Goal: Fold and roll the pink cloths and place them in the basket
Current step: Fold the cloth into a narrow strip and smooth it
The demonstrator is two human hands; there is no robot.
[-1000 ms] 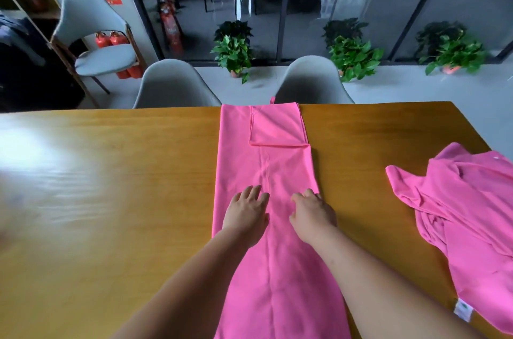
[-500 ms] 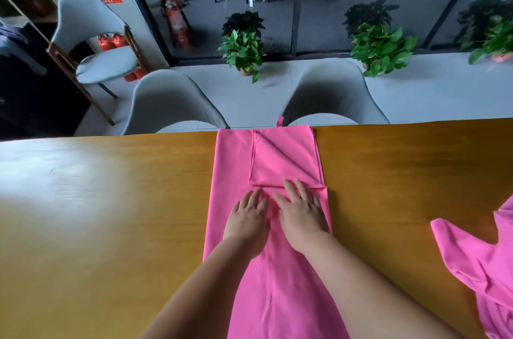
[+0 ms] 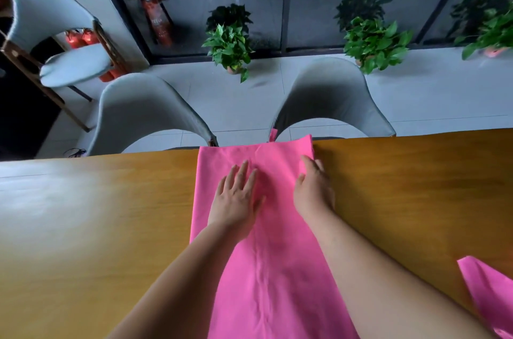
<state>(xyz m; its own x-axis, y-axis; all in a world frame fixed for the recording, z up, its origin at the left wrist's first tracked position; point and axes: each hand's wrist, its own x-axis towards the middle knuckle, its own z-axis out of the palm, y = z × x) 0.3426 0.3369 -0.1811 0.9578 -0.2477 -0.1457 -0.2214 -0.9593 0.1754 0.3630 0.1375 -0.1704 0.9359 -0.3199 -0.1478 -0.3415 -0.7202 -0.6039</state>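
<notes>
Pink cloth (image 3: 273, 269) on table (image 3: 97, 227) — left hand (image 3: 236, 200), right hand (image 3: 313, 191) pressing flat.

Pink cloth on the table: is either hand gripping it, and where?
The left hand presses flat on the folded pink cloth, gripping nothing. The right hand lies on its right edge near the far corner; a pinch cannot be told.

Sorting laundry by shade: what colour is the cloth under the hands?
Plain pink cloth, no pattern; the head view shows it.

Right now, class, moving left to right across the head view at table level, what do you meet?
Bare tabletop, left hand, right hand, second pink cloth at the right edge.
</notes>
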